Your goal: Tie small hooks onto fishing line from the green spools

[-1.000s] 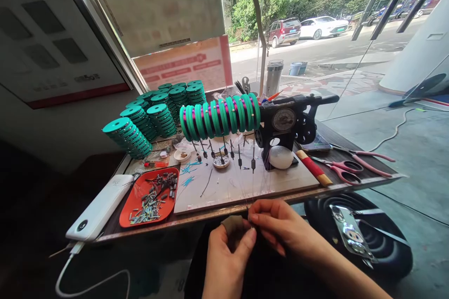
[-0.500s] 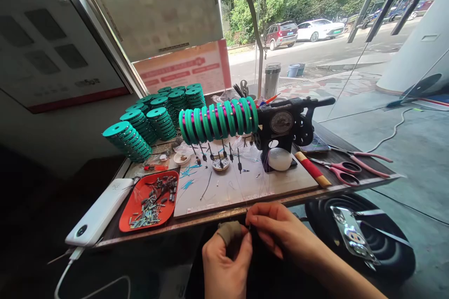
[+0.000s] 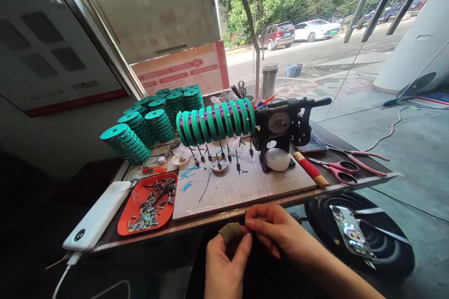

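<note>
My left hand [image 3: 224, 261] and my right hand [image 3: 277, 231] meet just below the near edge of the table [image 3: 351, 184]. My left forefinger wears a brown cloth finger cover [image 3: 229, 232]. Both hands pinch a thin fishing line [image 3: 249, 201] that runs up over the white board [image 3: 245, 184] toward a row of green spools [image 3: 215, 120] mounted on a black hand-cranked winder [image 3: 284, 124]. Small black weights [image 3: 224, 154] hang below the spools. What exactly sits between my fingertips is too small to tell.
Stacks of green spools [image 3: 147, 121] stand at the back left. A red tray [image 3: 149, 203] with several small tubes and a white power bank [image 3: 96, 222] lie at the near left. Pink-handled scissors and pliers [image 3: 347, 168] and a red-wrapped handle [image 3: 312, 169] lie at right. A tyre [image 3: 361, 236] sits below.
My hands stayed together at the table edge, shifting slightly down and closer. The view tilted a little; the table's things did not move.
</note>
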The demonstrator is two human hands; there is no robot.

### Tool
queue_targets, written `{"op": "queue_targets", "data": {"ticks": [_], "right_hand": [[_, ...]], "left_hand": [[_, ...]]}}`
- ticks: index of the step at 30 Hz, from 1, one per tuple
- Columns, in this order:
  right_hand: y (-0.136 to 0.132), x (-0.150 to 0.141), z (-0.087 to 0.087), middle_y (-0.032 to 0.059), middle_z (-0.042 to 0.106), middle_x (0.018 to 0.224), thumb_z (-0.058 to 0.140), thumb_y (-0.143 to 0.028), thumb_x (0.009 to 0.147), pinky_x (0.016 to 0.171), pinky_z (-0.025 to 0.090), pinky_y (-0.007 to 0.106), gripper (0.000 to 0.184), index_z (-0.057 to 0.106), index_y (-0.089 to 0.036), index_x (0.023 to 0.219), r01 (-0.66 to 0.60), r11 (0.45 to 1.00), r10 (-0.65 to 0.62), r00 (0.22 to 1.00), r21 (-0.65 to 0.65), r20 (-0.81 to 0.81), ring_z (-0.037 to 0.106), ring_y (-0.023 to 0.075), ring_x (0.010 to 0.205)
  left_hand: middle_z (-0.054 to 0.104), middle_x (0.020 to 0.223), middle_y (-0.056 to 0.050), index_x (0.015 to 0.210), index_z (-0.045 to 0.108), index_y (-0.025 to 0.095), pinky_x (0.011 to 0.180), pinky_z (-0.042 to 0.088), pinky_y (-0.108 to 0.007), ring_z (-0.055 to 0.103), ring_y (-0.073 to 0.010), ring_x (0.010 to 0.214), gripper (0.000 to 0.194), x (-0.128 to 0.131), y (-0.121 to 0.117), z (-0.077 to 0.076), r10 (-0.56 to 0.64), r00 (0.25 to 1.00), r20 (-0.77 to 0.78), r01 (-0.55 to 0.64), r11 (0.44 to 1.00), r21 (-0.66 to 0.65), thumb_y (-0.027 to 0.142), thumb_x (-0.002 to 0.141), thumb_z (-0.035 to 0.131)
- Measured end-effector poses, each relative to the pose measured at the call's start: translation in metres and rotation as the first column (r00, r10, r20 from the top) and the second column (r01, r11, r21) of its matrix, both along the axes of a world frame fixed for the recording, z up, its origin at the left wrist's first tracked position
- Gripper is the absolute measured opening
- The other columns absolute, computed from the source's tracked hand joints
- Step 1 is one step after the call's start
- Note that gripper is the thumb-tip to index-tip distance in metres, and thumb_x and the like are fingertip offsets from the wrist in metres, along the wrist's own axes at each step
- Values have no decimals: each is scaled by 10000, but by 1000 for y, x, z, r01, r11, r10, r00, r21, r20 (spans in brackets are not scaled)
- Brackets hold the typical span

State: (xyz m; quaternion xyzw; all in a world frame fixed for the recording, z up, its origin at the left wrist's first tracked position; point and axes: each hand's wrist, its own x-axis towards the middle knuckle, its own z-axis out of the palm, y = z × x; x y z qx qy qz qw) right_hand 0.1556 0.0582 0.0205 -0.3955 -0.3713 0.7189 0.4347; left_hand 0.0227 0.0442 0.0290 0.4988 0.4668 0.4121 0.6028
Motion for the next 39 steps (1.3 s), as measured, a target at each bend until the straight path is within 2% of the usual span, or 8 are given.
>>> {"op": "queue_targets", "data": {"ticks": [4,8,15,22,30,32,36,39], "right_hand": [[-1,0,-2,-98,395,388,662,-426,679,288,211,135,319,552,-126,674,-2,1000,2,1000,4,3,275,14,305],[-2,1,-1,-98,392,377,659,-425,683,292,199,138,323,562,-118,667,-8,1000,8,1000,4,9,277,11,300],[-2,-1,-2,-94,394,379,639,-425,702,302,183,151,316,578,-117,671,7,1000,-7,1000,19,9,275,16,302],[-3,-3,-2,-67,448,453,646,-433,689,313,189,160,322,568,-123,649,36,999,-36,999,36,20,282,18,327],[-4,-4,-8,-66,429,461,617,-452,695,325,224,158,319,556,-140,670,27,999,-30,998,45,60,302,33,346],[-3,-2,-6,-74,403,433,590,-463,706,325,223,162,327,545,-142,668,43,998,-48,994,54,95,291,38,340],[4,7,-1,-92,381,430,478,-481,775,343,227,171,344,541,-149,836,160,979,-184,958,122,220,303,51,337],[14,10,5,-101,387,407,477,-432,794,342,230,189,333,519,-160,983,176,969,-225,913,172,340,334,73,317]], "left_hand": [[654,631,-35,703,681,148,657,432,-249,582,-147,636,139,0,2,-5,-22,979,205,50,990,-134,285,698,663],[623,593,-16,703,686,156,642,417,-236,549,-119,593,119,2,1,-9,-45,956,290,89,986,-138,268,717,651],[582,532,18,684,673,148,536,400,-186,466,-63,469,154,1,0,-13,29,973,227,4,989,-145,302,684,685],[705,705,-63,727,694,144,703,451,-271,624,-169,696,178,1,0,-16,89,964,252,-43,982,-184,255,601,752],[685,632,-44,677,688,143,673,453,-265,621,-168,657,155,3,1,-13,76,970,230,-44,989,-138,272,609,742],[680,628,-39,660,684,145,648,451,-248,607,-150,633,180,3,0,-12,106,971,214,-73,985,-158,290,583,757],[632,542,10,635,676,151,522,416,-187,521,-82,503,271,0,-1,-15,271,954,130,-240,946,-217,321,471,809],[626,532,13,641,677,144,505,412,-182,511,-78,491,278,-2,0,-19,319,943,94,-296,934,-200,318,469,808]]}}
